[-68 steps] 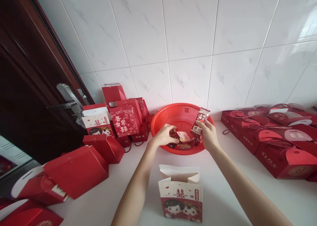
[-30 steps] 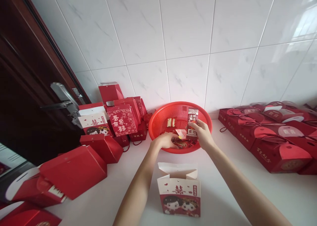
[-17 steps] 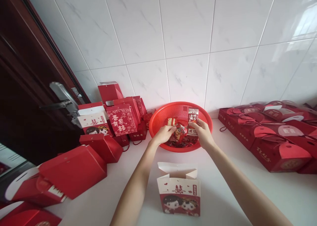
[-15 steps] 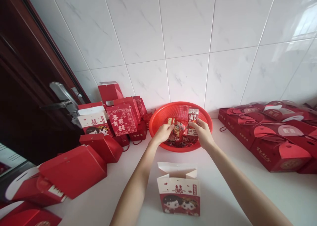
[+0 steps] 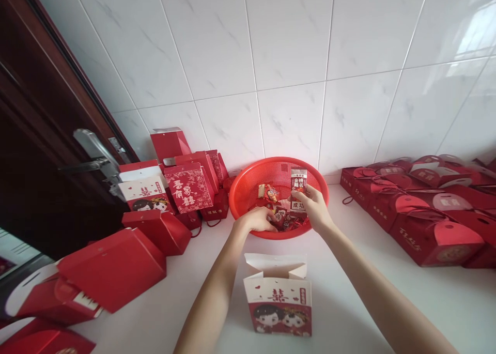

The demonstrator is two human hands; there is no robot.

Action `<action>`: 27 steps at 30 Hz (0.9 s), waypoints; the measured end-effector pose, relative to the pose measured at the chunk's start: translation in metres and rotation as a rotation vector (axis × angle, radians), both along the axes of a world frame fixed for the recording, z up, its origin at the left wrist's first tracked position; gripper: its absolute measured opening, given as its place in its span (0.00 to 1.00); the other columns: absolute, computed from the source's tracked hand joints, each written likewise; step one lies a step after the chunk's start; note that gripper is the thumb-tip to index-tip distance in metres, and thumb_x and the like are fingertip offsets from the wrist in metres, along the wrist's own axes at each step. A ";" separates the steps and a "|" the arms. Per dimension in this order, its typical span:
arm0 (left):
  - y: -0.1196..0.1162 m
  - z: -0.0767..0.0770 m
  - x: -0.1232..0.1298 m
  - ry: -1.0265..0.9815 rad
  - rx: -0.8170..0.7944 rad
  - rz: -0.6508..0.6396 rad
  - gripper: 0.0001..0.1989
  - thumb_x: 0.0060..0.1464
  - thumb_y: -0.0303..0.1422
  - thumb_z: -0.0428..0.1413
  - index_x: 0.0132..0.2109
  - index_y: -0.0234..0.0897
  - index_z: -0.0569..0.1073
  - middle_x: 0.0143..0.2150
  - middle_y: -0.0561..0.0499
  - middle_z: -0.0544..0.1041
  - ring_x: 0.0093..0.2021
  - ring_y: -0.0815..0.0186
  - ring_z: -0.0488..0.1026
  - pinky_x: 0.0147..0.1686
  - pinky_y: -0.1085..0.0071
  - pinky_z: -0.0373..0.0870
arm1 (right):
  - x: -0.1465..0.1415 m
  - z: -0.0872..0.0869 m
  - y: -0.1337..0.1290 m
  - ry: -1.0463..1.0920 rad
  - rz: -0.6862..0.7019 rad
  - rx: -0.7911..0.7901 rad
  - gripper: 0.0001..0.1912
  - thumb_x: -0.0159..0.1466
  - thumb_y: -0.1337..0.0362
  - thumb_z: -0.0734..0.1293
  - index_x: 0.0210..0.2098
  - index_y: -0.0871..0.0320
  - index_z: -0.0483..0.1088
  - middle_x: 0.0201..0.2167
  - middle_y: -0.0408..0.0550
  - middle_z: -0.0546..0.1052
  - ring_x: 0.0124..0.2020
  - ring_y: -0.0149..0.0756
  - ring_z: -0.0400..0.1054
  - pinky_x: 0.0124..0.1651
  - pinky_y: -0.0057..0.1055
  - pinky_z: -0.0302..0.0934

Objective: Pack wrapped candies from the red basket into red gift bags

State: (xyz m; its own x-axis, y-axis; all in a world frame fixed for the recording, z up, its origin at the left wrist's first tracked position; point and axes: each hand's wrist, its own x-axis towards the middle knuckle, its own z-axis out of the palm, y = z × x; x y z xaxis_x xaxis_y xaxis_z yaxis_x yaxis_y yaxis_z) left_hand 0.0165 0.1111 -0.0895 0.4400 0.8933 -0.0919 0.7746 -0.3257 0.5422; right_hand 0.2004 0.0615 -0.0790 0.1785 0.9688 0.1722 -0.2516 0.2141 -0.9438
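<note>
Upright in my right hand (image 5: 315, 208) is a red and white snack packet (image 5: 298, 177) with large printed characters, pinched between thumb and fingers above the basket's right side. My left hand (image 5: 259, 219) reaches over the near rim of the red plastic basket (image 5: 241, 188), its thumb and fingers closed at a small dark-red wrapped candy (image 5: 279, 215). A gold and red snack packet (image 5: 269, 193) lies further back among several wrapped sweets. Between my forearms stands an open-topped gift box (image 5: 277, 307) with two cartoon faces on its front; its inside is mostly hidden.
Several red gift boxes (image 5: 189, 187) stand at the left near a dark door (image 5: 34, 111) with a metal handle. A large red box (image 5: 112, 271) lies nearer to me. Rows of closed red boxes (image 5: 437, 240) fill the right side. A tiled wall (image 5: 290, 39) rises behind the basket.
My left hand has let go of the gold and red packet in the basket and moved lower, to the sweets near the front rim. My right hand still holds its packet.
</note>
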 end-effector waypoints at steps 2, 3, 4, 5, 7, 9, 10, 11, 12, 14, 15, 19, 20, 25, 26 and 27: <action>0.000 0.000 0.001 0.038 -0.043 0.006 0.13 0.33 0.25 0.66 0.32 0.42 0.84 0.27 0.53 0.81 0.31 0.59 0.77 0.32 0.71 0.69 | 0.000 0.000 0.000 -0.005 0.000 0.003 0.14 0.50 0.54 0.74 0.30 0.55 0.72 0.30 0.47 0.80 0.33 0.44 0.74 0.34 0.35 0.69; 0.001 0.000 0.000 0.051 -0.066 0.012 0.14 0.34 0.24 0.65 0.33 0.42 0.84 0.28 0.53 0.81 0.32 0.59 0.77 0.32 0.71 0.70 | 0.000 -0.001 0.000 -0.006 0.002 0.005 0.14 0.51 0.54 0.74 0.31 0.55 0.72 0.31 0.47 0.80 0.33 0.44 0.74 0.34 0.35 0.69; 0.001 0.000 0.000 0.054 -0.082 0.014 0.14 0.35 0.24 0.64 0.34 0.42 0.85 0.29 0.52 0.82 0.33 0.58 0.78 0.33 0.70 0.70 | 0.000 -0.001 0.000 -0.008 0.005 0.008 0.14 0.51 0.54 0.74 0.31 0.55 0.72 0.31 0.47 0.80 0.33 0.43 0.74 0.34 0.36 0.69; 0.001 0.000 -0.001 0.052 -0.096 0.014 0.14 0.37 0.24 0.63 0.34 0.42 0.85 0.30 0.52 0.82 0.34 0.58 0.78 0.33 0.70 0.70 | 0.000 -0.001 0.000 -0.010 0.009 0.010 0.14 0.51 0.54 0.74 0.31 0.55 0.72 0.30 0.46 0.80 0.33 0.43 0.74 0.34 0.36 0.69; 0.002 0.001 -0.003 0.030 -0.122 0.006 0.13 0.39 0.24 0.61 0.34 0.41 0.84 0.30 0.51 0.82 0.34 0.58 0.79 0.34 0.69 0.71 | 0.000 -0.001 0.000 -0.018 0.017 0.018 0.14 0.51 0.54 0.74 0.31 0.56 0.72 0.30 0.46 0.79 0.32 0.43 0.74 0.34 0.35 0.69; 0.004 0.001 -0.005 -0.009 -0.133 -0.001 0.11 0.42 0.24 0.61 0.34 0.39 0.84 0.31 0.51 0.83 0.35 0.58 0.80 0.37 0.68 0.73 | -0.001 0.000 0.000 -0.029 0.021 0.030 0.14 0.51 0.54 0.74 0.31 0.56 0.72 0.28 0.45 0.78 0.32 0.42 0.73 0.34 0.35 0.68; 0.005 0.001 -0.005 -0.034 -0.131 -0.002 0.10 0.43 0.24 0.61 0.33 0.39 0.84 0.32 0.50 0.83 0.36 0.58 0.80 0.38 0.68 0.73 | -0.001 0.000 0.000 -0.034 0.021 0.036 0.14 0.51 0.54 0.74 0.30 0.56 0.72 0.27 0.45 0.78 0.32 0.41 0.73 0.34 0.35 0.68; 0.006 0.001 -0.005 -0.061 -0.124 0.000 0.09 0.43 0.25 0.61 0.33 0.38 0.84 0.33 0.50 0.84 0.37 0.58 0.80 0.40 0.67 0.74 | -0.001 0.000 0.000 -0.038 0.021 0.041 0.14 0.51 0.54 0.74 0.30 0.56 0.72 0.27 0.45 0.78 0.31 0.41 0.73 0.34 0.35 0.68; 0.007 0.001 -0.006 -0.091 -0.113 0.007 0.08 0.44 0.25 0.61 0.33 0.38 0.84 0.34 0.49 0.84 0.38 0.57 0.81 0.42 0.66 0.74 | -0.001 0.000 0.000 -0.042 0.020 0.046 0.14 0.51 0.54 0.74 0.30 0.56 0.72 0.27 0.45 0.78 0.31 0.41 0.72 0.34 0.35 0.68; 0.009 0.000 -0.006 -0.157 -0.084 0.032 0.07 0.47 0.26 0.61 0.34 0.37 0.84 0.36 0.48 0.84 0.42 0.56 0.81 0.47 0.64 0.73 | -0.001 0.000 0.000 -0.046 0.018 0.052 0.14 0.51 0.54 0.74 0.30 0.56 0.72 0.27 0.45 0.78 0.31 0.40 0.72 0.34 0.35 0.68; 0.010 -0.001 -0.006 -0.193 -0.069 0.050 0.07 0.48 0.26 0.61 0.34 0.36 0.83 0.37 0.47 0.85 0.43 0.56 0.80 0.49 0.63 0.73 | -0.001 0.000 0.001 -0.046 0.018 0.053 0.14 0.51 0.54 0.74 0.31 0.56 0.72 0.27 0.45 0.78 0.30 0.41 0.72 0.34 0.35 0.68; 0.015 -0.006 -0.008 -0.339 -0.040 0.125 0.07 0.53 0.29 0.61 0.38 0.34 0.83 0.40 0.45 0.85 0.45 0.55 0.80 0.51 0.60 0.73 | -0.001 -0.001 0.002 -0.044 0.023 0.048 0.14 0.50 0.54 0.74 0.30 0.55 0.73 0.26 0.45 0.78 0.31 0.42 0.73 0.33 0.35 0.68; 0.015 -0.006 -0.008 -0.375 -0.036 0.141 0.07 0.54 0.30 0.61 0.39 0.33 0.83 0.41 0.44 0.85 0.46 0.55 0.80 0.51 0.60 0.73 | -0.001 -0.002 0.002 -0.044 0.024 0.045 0.14 0.50 0.54 0.74 0.30 0.55 0.72 0.26 0.45 0.78 0.30 0.42 0.73 0.33 0.35 0.68; 0.014 -0.003 -0.005 -0.541 0.010 0.158 0.10 0.60 0.31 0.57 0.44 0.33 0.81 0.47 0.45 0.84 0.51 0.58 0.78 0.55 0.63 0.71 | 0.001 -0.003 0.004 -0.048 0.014 0.027 0.14 0.50 0.53 0.73 0.29 0.56 0.72 0.25 0.44 0.78 0.28 0.40 0.72 0.31 0.34 0.67; 0.013 -0.001 -0.004 -0.569 0.023 0.150 0.10 0.61 0.31 0.56 0.45 0.33 0.81 0.48 0.46 0.83 0.51 0.59 0.78 0.55 0.64 0.71 | 0.001 -0.003 0.004 -0.048 0.010 0.021 0.14 0.50 0.54 0.74 0.29 0.56 0.72 0.25 0.44 0.78 0.28 0.40 0.72 0.31 0.33 0.67; 0.011 0.000 -0.003 -0.596 0.037 0.144 0.11 0.62 0.32 0.55 0.45 0.34 0.81 0.49 0.46 0.83 0.51 0.59 0.78 0.55 0.65 0.71 | 0.001 -0.002 0.003 -0.048 0.008 0.014 0.13 0.50 0.54 0.74 0.28 0.56 0.72 0.24 0.44 0.78 0.28 0.40 0.72 0.30 0.33 0.67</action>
State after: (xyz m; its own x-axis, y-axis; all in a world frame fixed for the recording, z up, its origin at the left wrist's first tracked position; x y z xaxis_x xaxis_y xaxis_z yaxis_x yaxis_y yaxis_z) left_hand 0.0136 0.1226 -0.0892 0.2806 0.9455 0.1652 0.3796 -0.2674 0.8857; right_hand 0.2019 0.0648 -0.0815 0.1617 0.9676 0.1941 -0.2082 0.2257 -0.9517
